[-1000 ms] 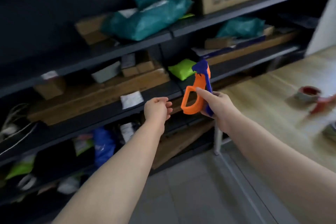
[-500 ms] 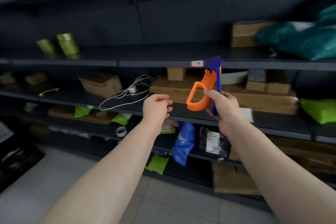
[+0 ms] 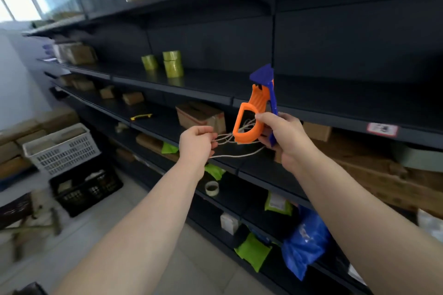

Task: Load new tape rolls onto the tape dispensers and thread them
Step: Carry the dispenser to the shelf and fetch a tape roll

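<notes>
The right hand (image 3: 285, 136) grips the tape dispenser (image 3: 249, 115) by its orange handle. The long axis of the dispenser stands almost upright with the blue tip on top, and no roll is seen on it. The new tape rolls (image 3: 171, 64) stand on a dark shelf (image 3: 215, 86), above the hands and to the left, well apart from both. The left hand (image 3: 195, 142) is the nearer one to them, so I judge it is the hand that should reach, up and leftward. Its fingers are curled inward. A pale cord (image 3: 239, 154) passes just by them, and I cannot tell if they pinch it or if it only lies on the shelf behind. Half a second ago the rolls were small at the far left of the view and the cord was left of the left hand. Now the view has turned left, the rolls are closer to the middle, and the grip on the dispenser is unchanged.
</notes>
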Action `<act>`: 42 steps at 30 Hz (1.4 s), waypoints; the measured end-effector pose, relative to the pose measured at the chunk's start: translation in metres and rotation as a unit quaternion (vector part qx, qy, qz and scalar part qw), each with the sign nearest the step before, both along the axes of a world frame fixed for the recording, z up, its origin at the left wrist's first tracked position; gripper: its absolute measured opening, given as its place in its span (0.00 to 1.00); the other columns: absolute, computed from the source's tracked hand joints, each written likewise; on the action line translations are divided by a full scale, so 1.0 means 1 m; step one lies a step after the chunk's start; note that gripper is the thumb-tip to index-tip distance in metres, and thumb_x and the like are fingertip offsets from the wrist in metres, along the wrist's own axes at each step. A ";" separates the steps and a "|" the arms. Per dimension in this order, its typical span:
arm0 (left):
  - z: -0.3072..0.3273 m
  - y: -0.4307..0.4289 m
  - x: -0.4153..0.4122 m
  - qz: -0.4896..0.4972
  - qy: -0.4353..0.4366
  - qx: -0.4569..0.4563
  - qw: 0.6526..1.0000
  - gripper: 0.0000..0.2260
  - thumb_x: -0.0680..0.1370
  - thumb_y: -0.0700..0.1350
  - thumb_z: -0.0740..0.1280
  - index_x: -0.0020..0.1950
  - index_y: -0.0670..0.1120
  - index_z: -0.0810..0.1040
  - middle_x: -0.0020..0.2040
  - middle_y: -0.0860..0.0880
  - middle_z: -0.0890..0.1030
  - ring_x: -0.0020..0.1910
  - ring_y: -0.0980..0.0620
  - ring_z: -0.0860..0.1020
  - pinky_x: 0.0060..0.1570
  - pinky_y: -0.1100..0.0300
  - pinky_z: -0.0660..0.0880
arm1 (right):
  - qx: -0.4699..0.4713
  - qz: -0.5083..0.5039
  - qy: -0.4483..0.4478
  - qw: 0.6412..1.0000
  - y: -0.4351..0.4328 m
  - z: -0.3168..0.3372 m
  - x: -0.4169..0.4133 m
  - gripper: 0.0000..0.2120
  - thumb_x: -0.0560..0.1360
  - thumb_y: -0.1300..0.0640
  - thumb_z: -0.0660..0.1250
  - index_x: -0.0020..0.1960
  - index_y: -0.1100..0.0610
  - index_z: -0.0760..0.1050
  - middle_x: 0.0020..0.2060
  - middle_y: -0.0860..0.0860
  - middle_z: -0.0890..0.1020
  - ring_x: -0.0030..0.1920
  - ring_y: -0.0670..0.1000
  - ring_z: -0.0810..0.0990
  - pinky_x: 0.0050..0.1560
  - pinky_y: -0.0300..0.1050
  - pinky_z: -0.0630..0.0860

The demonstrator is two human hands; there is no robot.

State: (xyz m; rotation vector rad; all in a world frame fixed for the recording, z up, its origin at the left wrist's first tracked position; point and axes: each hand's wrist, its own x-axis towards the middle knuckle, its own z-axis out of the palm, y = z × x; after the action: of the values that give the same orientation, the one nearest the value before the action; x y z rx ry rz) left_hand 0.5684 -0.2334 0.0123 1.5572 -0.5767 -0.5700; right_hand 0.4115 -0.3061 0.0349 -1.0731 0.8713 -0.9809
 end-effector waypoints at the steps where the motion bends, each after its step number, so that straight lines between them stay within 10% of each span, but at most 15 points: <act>1: 0.003 -0.008 0.009 0.008 0.000 0.002 1.000 0.09 0.79 0.37 0.63 0.55 0.46 0.79 0.48 0.47 0.84 0.41 0.53 0.80 0.38 0.59 0.77 | 0.003 0.008 0.002 1.000 -0.012 0.004 0.010 0.23 0.71 0.54 0.74 0.63 0.55 0.72 0.56 0.56 0.82 0.55 0.54 0.81 0.52 0.49 0.80; 25: 0.060 -0.223 0.355 0.010 -0.160 0.035 0.986 0.16 0.78 0.42 0.66 0.65 0.49 0.73 0.57 0.48 0.77 0.54 0.49 0.76 0.55 0.51 0.78 | -0.062 0.022 0.035 0.997 -0.210 0.046 0.321 0.25 0.71 0.57 0.74 0.66 0.57 0.73 0.54 0.56 0.82 0.54 0.53 0.81 0.51 0.49 0.80; 42: 0.097 -0.388 0.493 -0.058 -0.440 0.169 0.880 0.27 0.79 0.50 0.64 0.77 0.52 0.59 0.77 0.44 0.58 0.72 0.37 0.60 0.68 0.46 0.65 | -0.078 -0.053 0.075 0.993 -0.302 0.054 0.435 0.23 0.71 0.57 0.73 0.64 0.54 0.71 0.51 0.56 0.82 0.52 0.54 0.82 0.56 0.52 0.80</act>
State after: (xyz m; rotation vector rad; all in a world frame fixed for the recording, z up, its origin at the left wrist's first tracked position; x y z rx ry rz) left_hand 1.0613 -0.6213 0.1096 2.1117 -1.3155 0.0021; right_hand 0.8467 -0.6083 0.0893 -1.2563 0.9936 -1.0814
